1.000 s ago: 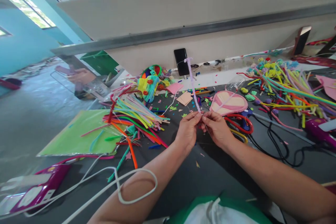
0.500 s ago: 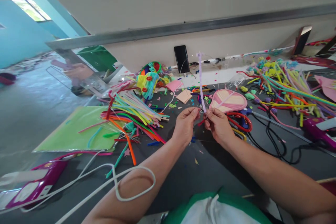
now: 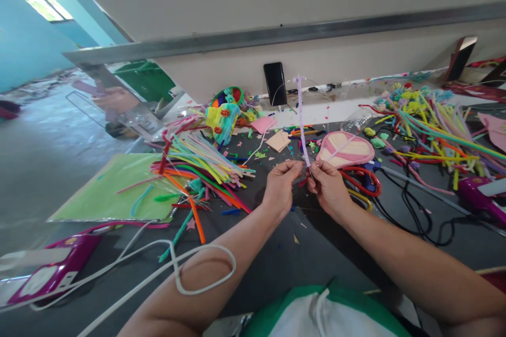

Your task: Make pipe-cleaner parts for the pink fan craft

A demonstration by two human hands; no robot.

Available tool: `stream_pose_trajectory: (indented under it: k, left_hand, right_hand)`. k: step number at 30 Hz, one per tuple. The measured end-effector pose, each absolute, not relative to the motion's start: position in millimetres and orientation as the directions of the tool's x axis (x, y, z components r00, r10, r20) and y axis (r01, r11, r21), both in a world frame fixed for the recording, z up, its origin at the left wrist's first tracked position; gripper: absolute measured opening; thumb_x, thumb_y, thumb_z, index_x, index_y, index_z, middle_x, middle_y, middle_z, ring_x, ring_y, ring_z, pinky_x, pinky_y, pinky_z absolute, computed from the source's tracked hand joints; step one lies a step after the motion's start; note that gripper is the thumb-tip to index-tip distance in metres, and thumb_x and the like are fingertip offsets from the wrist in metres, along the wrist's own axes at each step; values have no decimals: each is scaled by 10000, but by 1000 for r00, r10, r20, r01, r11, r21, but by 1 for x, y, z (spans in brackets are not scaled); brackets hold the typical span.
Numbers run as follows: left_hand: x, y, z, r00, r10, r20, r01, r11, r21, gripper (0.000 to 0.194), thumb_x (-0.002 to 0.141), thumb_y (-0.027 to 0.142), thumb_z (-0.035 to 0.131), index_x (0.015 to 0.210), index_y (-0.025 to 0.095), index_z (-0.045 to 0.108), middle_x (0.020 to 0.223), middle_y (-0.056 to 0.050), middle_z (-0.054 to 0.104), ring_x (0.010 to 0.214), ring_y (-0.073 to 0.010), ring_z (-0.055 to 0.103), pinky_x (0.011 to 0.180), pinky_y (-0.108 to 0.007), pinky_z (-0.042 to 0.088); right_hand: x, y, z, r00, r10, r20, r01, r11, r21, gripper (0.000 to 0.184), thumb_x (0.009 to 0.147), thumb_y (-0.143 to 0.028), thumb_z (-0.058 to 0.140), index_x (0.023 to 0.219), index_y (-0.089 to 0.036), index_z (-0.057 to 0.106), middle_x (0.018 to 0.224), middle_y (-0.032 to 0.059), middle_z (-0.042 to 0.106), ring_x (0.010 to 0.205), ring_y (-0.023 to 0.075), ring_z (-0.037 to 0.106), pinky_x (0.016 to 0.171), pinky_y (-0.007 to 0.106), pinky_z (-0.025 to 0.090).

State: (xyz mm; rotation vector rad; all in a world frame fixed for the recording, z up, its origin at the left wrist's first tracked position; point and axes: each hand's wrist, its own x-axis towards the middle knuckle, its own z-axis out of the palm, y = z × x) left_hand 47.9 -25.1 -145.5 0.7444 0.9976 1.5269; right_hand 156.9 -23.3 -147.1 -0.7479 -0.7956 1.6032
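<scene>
Lilac stem (image 3: 302, 121): held upright over the table (image 3: 256, 263), top leaned slightly toward the left-hand side.
Right hand (image 3: 327, 181): stem's foot pinched between thumb and fingers.
Left hand (image 3: 281, 181): fingers curled, thumb brought near forefinger; whether a fine wire is grasped cannot be told.
Stem risk: could be bent or swung over if twisted, as only its foot is gripped.
Fingertip risk: could be pricked if a bare wire end is exposed there; too small to confirm.
Cord risk: left forearm is crossed by a white cord (image 3: 205, 246); could be snagged if the arm is pulled back.
Forearms: both extended forward, angled inward; hands held near each other, small gap left between.
</scene>
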Motion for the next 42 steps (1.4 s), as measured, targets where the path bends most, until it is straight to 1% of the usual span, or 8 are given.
stream_pose_trajectory:
  k: [6, 12, 18, 21, 28, 31, 34, 42]
  left_hand:
    - [49, -25, -145, -155, 986, -65, -450, -12, 893, 162, 650, 265, 746, 722, 128, 697, 667, -19, 626, 634, -92, 566, 658, -216, 447]
    - [51, -30, -138, -8, 998, -66, -431, 57, 901, 227, 713, 342, 684, 675, 130, 613, 580, -7, 587, 529, -96, 538, 580, -236, 444]
    - [44, -32, -129, -12, 973, -232, -312, 217, 925, 224, 687, 315, 691, 672, 125, 573, 592, 0, 573, 518, -89, 535, 540, -222, 413]
    - [43, -33, -124, -22, 963, -268, -247, 255, 935, 232, 684, 323, 688, 675, 125, 568, 586, -6, 578, 521, -90, 537, 524, -216, 395]
    - [49, -37, -119, -42, 982, -185, -387, 155, 909, 191, 673, 255, 682, 664, 129, 538, 564, 13, 555, 497, -90, 536, 559, -242, 444]
    - [53, -39, -119, -45, 992, -117, -436, 86, 896, 178, 701, 256, 654, 670, 132, 531, 550, 17, 539, 465, -106, 537, 513, -256, 446]
    - [56, -40, -118, -61, 995, -76, -454, 40, 890, 169, 715, 246, 642, 662, 134, 527, 535, 21, 522, 452, -122, 541, 469, -256, 435]
    - [62, -43, -118, -129, 988, -88, -527, 6, 850, 153, 685, 222, 686, 685, 124, 568, 577, 14, 565, 477, -87, 526, 508, -228, 439]
  right_hand:
    - [156, -24, -146, -149, 988, -39, -560, -117, -820, 248, 671, -355, 726, 684, -183, 548, 588, -37, 545, 403, 44, 392, 369, 180, 252]
    - [156, -24, -147, -109, 994, -27, -541, -82, -837, 221, 692, -340, 702, 688, -176, 554, 453, -67, 479, 395, 55, 386, 393, 179, 277]
    - [156, -24, -153, -72, 997, 16, -486, -21, -874, 171, 721, -311, 682, 694, -183, 572, 462, -69, 503, 401, 63, 411, 402, 183, 288]
    - [156, -24, -155, -55, 998, 29, -438, 2, -899, 163, 729, -307, 676, 681, -184, 580, 463, -65, 513, 404, 68, 423, 401, 186, 296]
    - [155, -25, -151, -68, 996, 54, -477, 15, -879, 133, 739, -282, 666, 742, -184, 576, 492, -69, 517, 409, 71, 444, 395, 187, 334]
    - [153, -26, -149, -64, 996, 67, -540, 22, -841, 161, 725, -246, 674, 828, -201, 559, 559, -78, 526, 419, 65, 451, 385, 180, 343]
    - [152, -26, -149, -74, 996, 57, -557, 6, -830, 179, 722, -234, 676, 832, -208, 537, 600, -78, 528, 427, 61, 458, 379, 178, 347]
    - [154, -30, -145, -121, 989, 83, -635, -13, -772, 170, 736, -239, 680, 857, -206, 565, 640, -63, 528, 482, 55, 463, 445, 177, 346]
